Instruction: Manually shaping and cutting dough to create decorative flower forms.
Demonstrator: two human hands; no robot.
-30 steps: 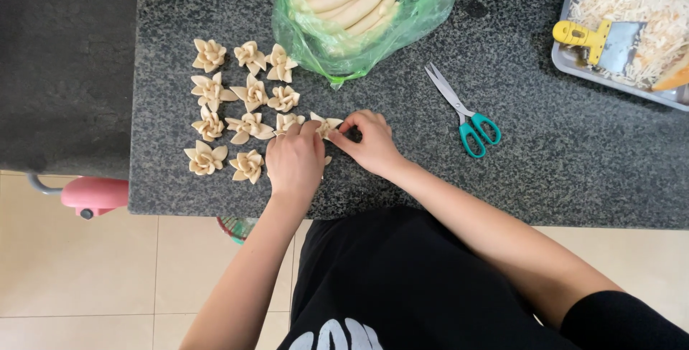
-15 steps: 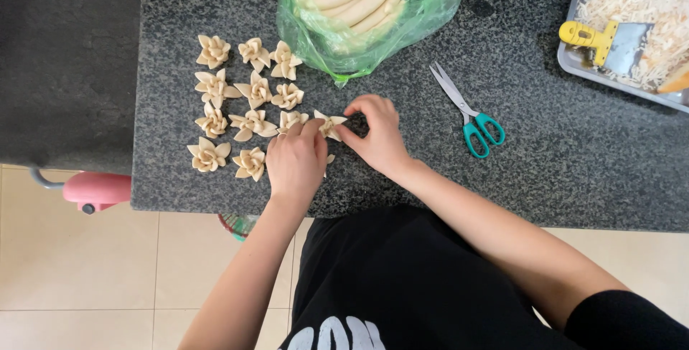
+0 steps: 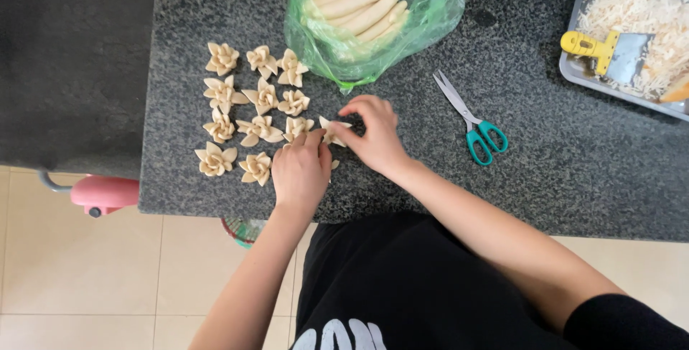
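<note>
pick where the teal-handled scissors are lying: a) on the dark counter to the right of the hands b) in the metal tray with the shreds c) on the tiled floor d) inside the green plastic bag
a: the scissors lie flat on the speckled counter, right of the right hand, apart from the green bag and the tray.

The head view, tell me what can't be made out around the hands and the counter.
Head view only:
- Pale flower-shaped piece: mostly covered by the left hand and right hand; its shape is unclear.
- Green bag of pale strips: cut off by the top edge.
- Metal tray with shreds: cut off at the right edge.
- Pink object: partly hidden under the counter.
</note>
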